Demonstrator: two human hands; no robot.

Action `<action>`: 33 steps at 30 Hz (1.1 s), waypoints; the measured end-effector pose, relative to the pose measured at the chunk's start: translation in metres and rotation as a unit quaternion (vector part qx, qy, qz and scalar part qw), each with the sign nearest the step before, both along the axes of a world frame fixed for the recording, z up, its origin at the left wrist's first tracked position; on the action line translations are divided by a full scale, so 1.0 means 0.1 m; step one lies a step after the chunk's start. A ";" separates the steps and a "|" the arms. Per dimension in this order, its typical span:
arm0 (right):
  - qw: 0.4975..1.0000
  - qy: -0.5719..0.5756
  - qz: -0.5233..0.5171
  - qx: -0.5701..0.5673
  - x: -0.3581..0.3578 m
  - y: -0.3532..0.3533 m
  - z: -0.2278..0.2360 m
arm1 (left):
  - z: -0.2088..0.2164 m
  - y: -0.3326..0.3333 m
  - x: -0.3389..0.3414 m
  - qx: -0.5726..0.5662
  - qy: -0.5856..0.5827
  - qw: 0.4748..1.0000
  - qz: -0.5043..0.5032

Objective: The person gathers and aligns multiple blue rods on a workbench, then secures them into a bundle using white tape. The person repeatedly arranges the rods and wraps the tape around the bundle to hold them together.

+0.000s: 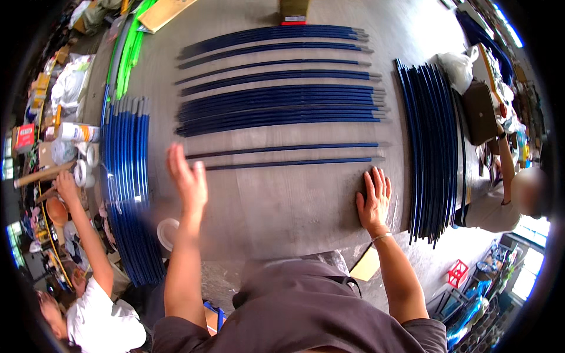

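Note:
Two thin blue rods [294, 162] lie crosswise on the grey table [282, 206], one just beyond the other, with grey tips at their right ends. My left hand [189, 183] is beside their left ends, fingers stretched upward and slightly blurred, nothing in it. Below the rods' right ends, my right hand [374, 199] rests on the table with its fingers spread. A denser group of blue rods [276, 105] lies side by side farther up, and more blue rods [273, 38] lie in smaller groups beyond them.
Bundles of blue rods [125, 176] and darker rods [432, 147] flank the work area. Green strips [128, 59] lie at far left, a box [294, 9] at the far edge. Co-workers' arms [85, 226] show at left and right. A white ring [168, 233] is near my left forearm.

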State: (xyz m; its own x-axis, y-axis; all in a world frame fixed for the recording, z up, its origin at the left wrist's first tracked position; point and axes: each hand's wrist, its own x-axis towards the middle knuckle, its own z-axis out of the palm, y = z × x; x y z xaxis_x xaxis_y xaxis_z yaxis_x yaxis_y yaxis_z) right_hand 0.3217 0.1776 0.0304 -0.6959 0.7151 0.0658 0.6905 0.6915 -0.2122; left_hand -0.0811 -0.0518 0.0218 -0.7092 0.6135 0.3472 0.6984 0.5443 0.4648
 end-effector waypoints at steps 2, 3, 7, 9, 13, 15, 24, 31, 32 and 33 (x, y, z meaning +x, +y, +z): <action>1.000 0.006 -0.004 -0.002 -0.02 0.00 0.00 | 0.11 0.47 0.29 -0.041 0.019 0.987 -0.151; 1.000 0.009 -0.002 0.001 -0.01 0.00 -0.02 | 0.17 0.66 0.45 -0.065 -0.004 0.972 -0.226; 1.000 0.021 -0.006 -0.012 -0.04 0.01 -0.01 | 0.06 1.06 0.71 -0.156 0.056 0.888 -0.429; 0.999 0.035 -0.004 -0.012 -0.02 0.01 -0.02 | 0.04 1.19 0.61 -0.140 0.069 0.899 -0.410; 0.999 0.036 -0.011 -0.024 -0.01 0.01 0.01 | 0.08 1.56 0.40 -0.123 0.089 0.928 -0.341; 0.999 0.039 -0.015 -0.027 -0.01 0.00 0.01 | 0.00 1.78 0.28 -0.114 0.109 0.939 -0.304; 0.998 0.054 -0.017 -0.030 0.00 0.01 0.01 | -0.12 2.05 0.18 -0.161 0.074 0.959 -0.221; 0.998 0.056 -0.016 -0.029 -0.02 0.02 0.03 | -0.20 1.87 0.31 -0.148 0.139 0.957 -0.207; 0.998 0.055 -0.018 -0.027 -0.02 0.01 0.04 | -0.18 1.87 0.33 -0.169 0.120 0.956 -0.208; 0.998 0.054 -0.019 -0.025 -0.01 0.00 0.04 | -0.17 1.86 0.35 -0.165 0.126 0.956 -0.208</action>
